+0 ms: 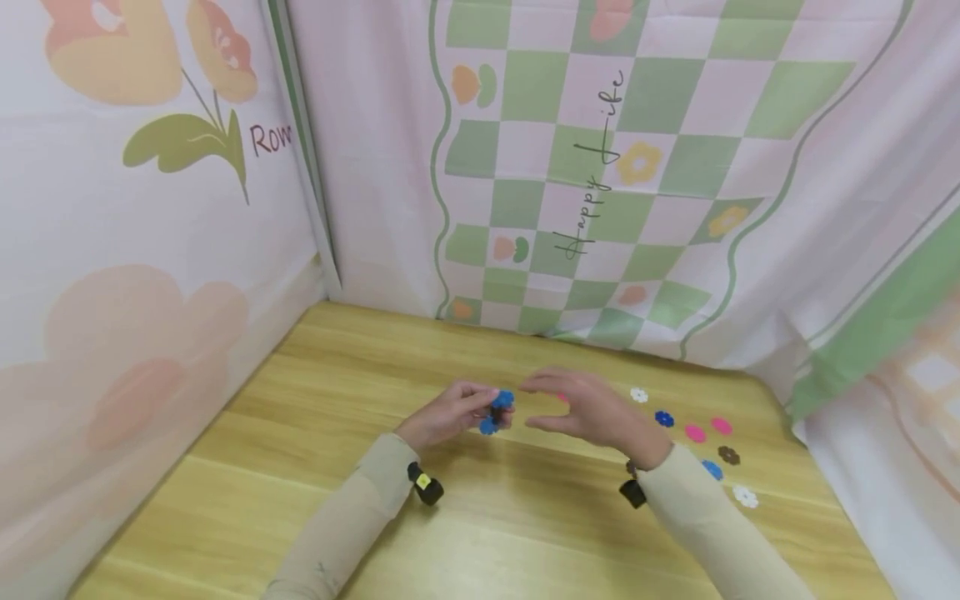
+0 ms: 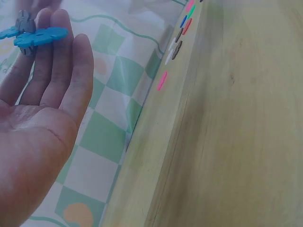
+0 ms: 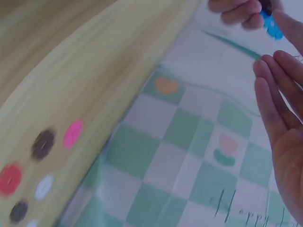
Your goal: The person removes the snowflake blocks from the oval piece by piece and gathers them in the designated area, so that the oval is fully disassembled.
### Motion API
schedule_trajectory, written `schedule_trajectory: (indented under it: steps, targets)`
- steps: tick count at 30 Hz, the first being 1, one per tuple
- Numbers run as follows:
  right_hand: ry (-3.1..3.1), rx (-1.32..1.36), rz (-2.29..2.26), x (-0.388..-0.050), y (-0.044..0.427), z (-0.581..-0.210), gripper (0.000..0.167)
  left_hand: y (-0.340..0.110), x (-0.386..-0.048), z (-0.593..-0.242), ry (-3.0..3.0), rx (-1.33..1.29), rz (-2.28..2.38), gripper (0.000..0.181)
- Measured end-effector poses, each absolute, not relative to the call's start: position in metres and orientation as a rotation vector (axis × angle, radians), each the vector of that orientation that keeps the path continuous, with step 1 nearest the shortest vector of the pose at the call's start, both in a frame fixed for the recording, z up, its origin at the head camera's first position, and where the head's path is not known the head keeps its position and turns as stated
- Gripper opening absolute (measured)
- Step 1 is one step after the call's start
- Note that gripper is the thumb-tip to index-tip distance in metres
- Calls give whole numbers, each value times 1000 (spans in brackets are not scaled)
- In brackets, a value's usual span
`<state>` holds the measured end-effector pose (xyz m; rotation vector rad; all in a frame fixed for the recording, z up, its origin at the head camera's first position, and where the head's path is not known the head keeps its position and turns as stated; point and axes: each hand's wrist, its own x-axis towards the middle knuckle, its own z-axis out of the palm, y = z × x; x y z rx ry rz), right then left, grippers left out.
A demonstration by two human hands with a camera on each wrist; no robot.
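Note:
My left hand (image 1: 448, 415) pinches a small joined piece of flower-shaped interlocking discs between thumb and fingers. Two blue discs (image 1: 503, 399) show in it, with a dark disc (image 1: 497, 413) linking them. In the left wrist view, a blue disc (image 2: 43, 37) lies against the fingertips, and the dark one stands crosswise to it. To the right of this piece, my right hand (image 1: 596, 412) hovers above the table with thumb and fingers apart, holding nothing. The right wrist view shows its fingers (image 3: 272, 111) extended, apart from the left hand (image 3: 236, 13).
Loose discs lie on the wooden table (image 1: 525, 533) at the right: white (image 1: 639, 395), dark blue (image 1: 664, 419), pink (image 1: 695, 433), brown (image 1: 728, 455) and light blue (image 1: 712, 470). Some are partly hidden by the right arm. Printed curtains (image 1: 540, 208) border the table's back and sides.

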<state>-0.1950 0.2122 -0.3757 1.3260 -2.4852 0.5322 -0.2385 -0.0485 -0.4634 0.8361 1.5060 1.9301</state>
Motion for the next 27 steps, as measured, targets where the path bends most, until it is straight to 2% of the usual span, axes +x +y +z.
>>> schedule_trajectory:
  steps: [11,15,18,24,27]
  targets:
    - [-2283,1467,645,-207,184,-387,47,-51,-242,-470,1416,873,1940,43]
    - [-2241,1508,669,-208,183,-392,49,-50,-240,-470,1464,829,1911,58]
    - [-2209,1530,643,-208,181,-393,48,-50,-238,-469,1525,809,1882,63]
    - [-2217,1522,560,-206,180,-391,41,-50,-238,-467,1594,749,1865,38]
    - [-2258,1507,548,-204,180,-391,38,-50,-238,-467,1621,728,1854,36]
